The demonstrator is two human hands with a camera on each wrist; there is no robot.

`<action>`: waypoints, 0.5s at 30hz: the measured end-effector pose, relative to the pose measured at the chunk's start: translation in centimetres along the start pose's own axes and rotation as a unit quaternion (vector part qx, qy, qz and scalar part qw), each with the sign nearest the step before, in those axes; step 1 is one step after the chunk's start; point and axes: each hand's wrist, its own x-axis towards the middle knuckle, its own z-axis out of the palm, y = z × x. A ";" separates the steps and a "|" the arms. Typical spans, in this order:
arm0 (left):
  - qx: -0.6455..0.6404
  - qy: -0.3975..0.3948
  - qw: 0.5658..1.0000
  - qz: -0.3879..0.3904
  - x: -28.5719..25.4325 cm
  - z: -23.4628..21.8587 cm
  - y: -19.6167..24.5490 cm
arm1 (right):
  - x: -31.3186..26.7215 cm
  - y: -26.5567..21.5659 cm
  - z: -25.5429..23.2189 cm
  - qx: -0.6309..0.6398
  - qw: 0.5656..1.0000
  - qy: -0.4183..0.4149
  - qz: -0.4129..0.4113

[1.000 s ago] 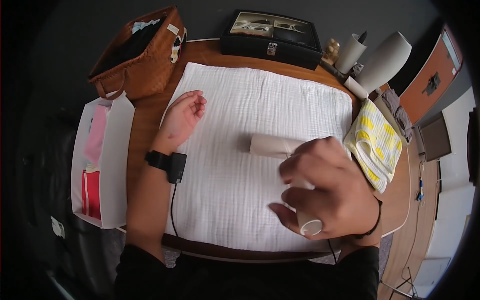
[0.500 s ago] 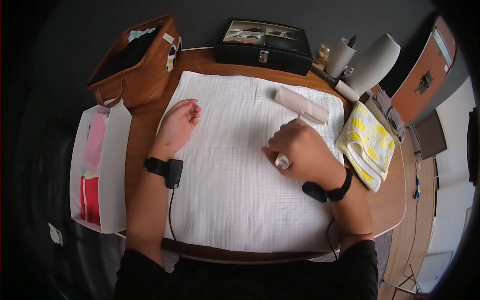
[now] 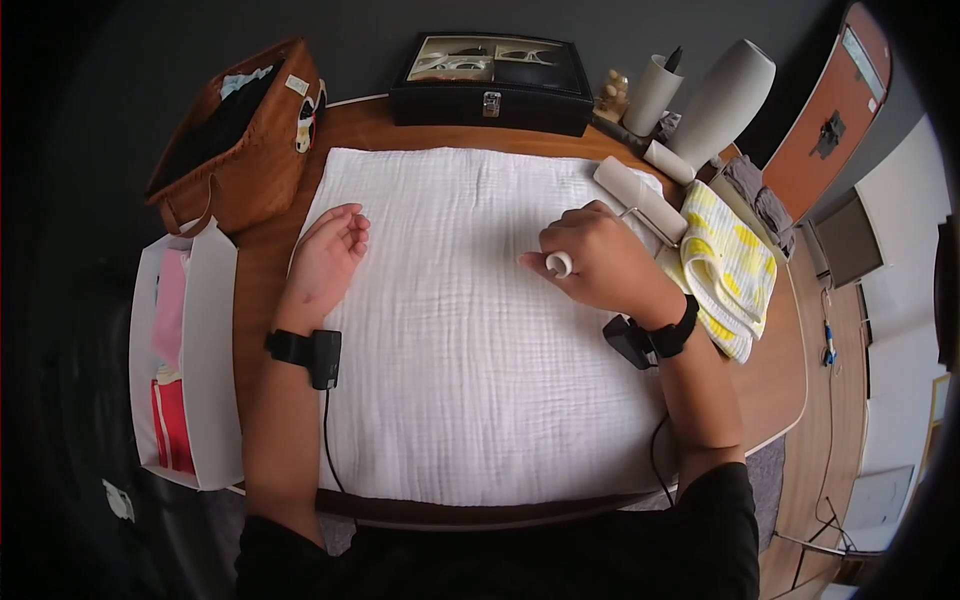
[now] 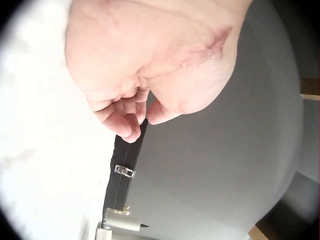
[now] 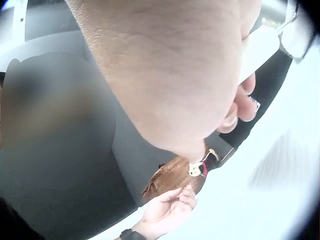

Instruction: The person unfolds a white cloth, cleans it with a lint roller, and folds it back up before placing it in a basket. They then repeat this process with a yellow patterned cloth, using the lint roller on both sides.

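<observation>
A person's right hand (image 3: pixel 600 257) is clamped round the white handle of a lint roller with a pale cylindrical head (image 3: pixel 638 198), the handle's hollow end showing beside the thumb. We find the head just beyond that hand, joined to it by a thin metal rod, slanting across the far right corner of a white crinkled cotton cloth (image 3: pixel 450 340). Close by lies a folded white cloth with yellow patches (image 3: pixel 735 262); we cannot tell whether the roller touches it. Well apart from the roller, the left hand (image 3: pixel 328 258) lies palm up at the white cloth's left edge, fingers loosely bent and close together. Beyond the cloth, we see a black case with a clear lid (image 3: pixel 490 105) and, at far left, a brown woven basket (image 3: pixel 240 165).
</observation>
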 end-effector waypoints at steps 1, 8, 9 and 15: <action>-0.002 -0.004 1.000 0.003 0.1 -0.1 0.1 | 0.0 0.3 -0.2 -0.011 1.000 0.006 0.000; 0.007 -0.005 1.000 0.002 0.1 -0.2 0.0 | -0.8 -9.3 -1.7 0.321 0.928 -0.029 -0.186; 0.008 -0.006 1.000 0.002 0.1 -0.3 0.0 | -1.0 -10.1 -1.8 0.337 0.915 -0.045 -0.215; 0.002 -0.012 1.000 0.004 -0.1 -0.2 0.0 | -1.2 -8.0 -3.6 0.280 0.938 -0.081 -0.187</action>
